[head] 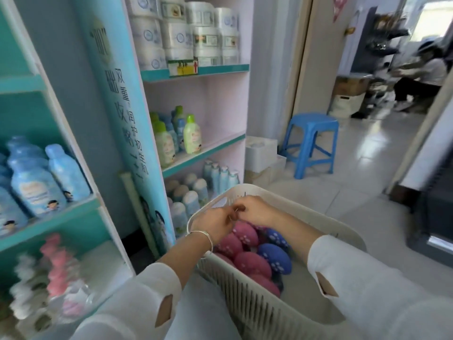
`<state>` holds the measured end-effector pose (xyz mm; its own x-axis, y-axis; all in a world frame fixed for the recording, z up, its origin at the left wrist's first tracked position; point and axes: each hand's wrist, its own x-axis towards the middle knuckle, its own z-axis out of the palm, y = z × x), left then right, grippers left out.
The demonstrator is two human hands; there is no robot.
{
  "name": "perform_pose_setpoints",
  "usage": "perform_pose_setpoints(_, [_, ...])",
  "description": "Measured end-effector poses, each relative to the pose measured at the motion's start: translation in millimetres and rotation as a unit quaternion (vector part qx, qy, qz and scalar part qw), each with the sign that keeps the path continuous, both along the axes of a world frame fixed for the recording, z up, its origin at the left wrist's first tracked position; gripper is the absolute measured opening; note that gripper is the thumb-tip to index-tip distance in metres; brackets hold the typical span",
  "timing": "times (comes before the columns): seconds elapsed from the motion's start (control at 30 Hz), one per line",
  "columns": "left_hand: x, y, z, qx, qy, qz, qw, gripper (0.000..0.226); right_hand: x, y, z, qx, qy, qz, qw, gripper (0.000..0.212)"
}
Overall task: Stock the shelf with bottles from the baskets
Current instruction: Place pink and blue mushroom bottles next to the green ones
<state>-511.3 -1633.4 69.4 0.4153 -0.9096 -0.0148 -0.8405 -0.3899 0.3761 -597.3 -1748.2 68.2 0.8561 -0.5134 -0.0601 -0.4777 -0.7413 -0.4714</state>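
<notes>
A small shop selling baby-care goods. Teal-edged shelves [215, 68] carry rows of identical products: stacked white tubs [186, 35] on the top board, green-capped bottles [192, 134] below, pale blue bottles [34, 185] at the left. A printed advertising panel [122, 114] with Chinese lettering covers the unit's side. Boxes [261, 155] and a blue stool [311, 141] stand on the tiled floor [355, 182].

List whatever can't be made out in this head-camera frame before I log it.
Head view: left hand and right hand meet over the basket; their overlap hides whether they pinch anything.
The pink and blue items in the basket: only tops show, hands and walls cover the rest.
The pink and white things on the lowest left shelf: blurred beyond naming.
Labels on the blue bottles: too small to read.
</notes>
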Motion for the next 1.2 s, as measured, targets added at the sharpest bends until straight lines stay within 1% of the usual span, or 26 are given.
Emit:
perform_pose_setpoints(0.03, [1.2,-3.4,-6.8,0.012,0.001,0.0,1.0,0.025,0.0,-2.5,-8.3,0.004,0.019,-0.003,1.0,0.018])
perform_pose_setpoints(0.1, [3.6,-8.4,-17.8,0.028,0.002,0.003,1.0,0.024,2.6,-10.8,-28.3,0.008,0.04,-0.011,0.999,0.029])
perform_pose_setpoints(0.13, [5.1,-10.5,-22.5,0.027,0.005,0.004,1.0,0.024,3.5,-11.5,-34.8,0.006,0.044,-0.017,0.999,0.026])
perform_pose_setpoints(0.2, [8.9,-13.1,-29.9,0.022,0.008,0.008,1.0,0.027,7.6,-13.7,-48.4,0.007,0.058,-0.036,0.998,0.005])
perform_pose_setpoints(0.3, [16.7,-16.6,-40.7,0.016,0.012,0.011,1.0,0.028,16.8,-12.3,-66.8,0.024,0.051,-0.055,0.997,0.021])
perform_pose_setpoints(0.33, [19.1,-18.0,-42.8,0.014,0.01,0.012,1.0,0.027,19.9,-9.8,-70.9,0.018,0.057,-0.068,0.996,0.025])
perform_pose_setpoints(0.37, [21.5,-19.8,-44.5,0.012,0.005,0.015,1.0,0.027,22.7,-7.4,-74.5,0.002,0.066,-0.078,0.995,0.029])
perform_pose_setpoints(0.5, [32.2,-25.9,-45.2,-0.016,-0.045,0.028,0.998,0.029,30.1,-1.2,-89.8,-0.148,0.108,-0.078,0.98,0.047])
perform_pose_setpoints(0.63, [38.7,-28.5,-50.6,-0.033,-0.037,0.043,0.998,0.029,35.3,6.1,-105.3,-0.207,0.112,-0.049,0.971,0.067])
perform_pose_setpoints(0.7, [40.4,-29.3,-55.2,-0.034,-0.034,0.046,0.998,0.03,38.6,9.6,-111.8,-0.243,0.115,-0.054,0.962,0.072])
perform_pose_setpoints(0.77, [42.5,-29.4,-57.5,-0.041,-0.026,0.05,0.998,0.03,40.6,12.2,-112.4,-0.255,0.092,-0.064,0.96,0.073])
perform_pose_setpoints(0.83, [43.6,-29.1,-57.5,-0.045,-0.009,0.058,0.997,0.031,41.5,11.8,-114.2,-0.233,0.058,-0.04,0.97,0.073])
perform_pose_setpoints(0.93, [43.7,-29.1,-56.9,-0.064,0.035,0.073,0.995,0.033,39.1,8.0,-102.0,-0.169,0.048,-0.023,0.984,0.071])
perform_pose_setpoints(1.0, [44.7,-28.6,-57.5,-0.085,0.074,0.087,0.99,0.039,36.2,2.8,-88.6,-0.1,0.046,-0.021,0.994,0.065])
perform_pose_setpoints(1.07, [45.5,-27.5,-57.2,-0.087,0.108,0.095,0.986,0.046,31.9,-4.3,-75.7,-0.014,0.027,-0.039,0.999,0.057])
perform_pose_setpoints(1.13, [45.4,-26.6,-56.5,-0.078,0.124,0.098,0.984,0.051,27.8,-10.4,-65.4,0.055,-0.012,-0.061,0.997,0.053])
perform_pose_setpoints(1.2, [44.7,-26.1,-55.7,-0.078,0.127,0.096,0.984,0.05,24.7,-14.2,-57.6,0.127,-0.065,-0.087,0.986,0.054])
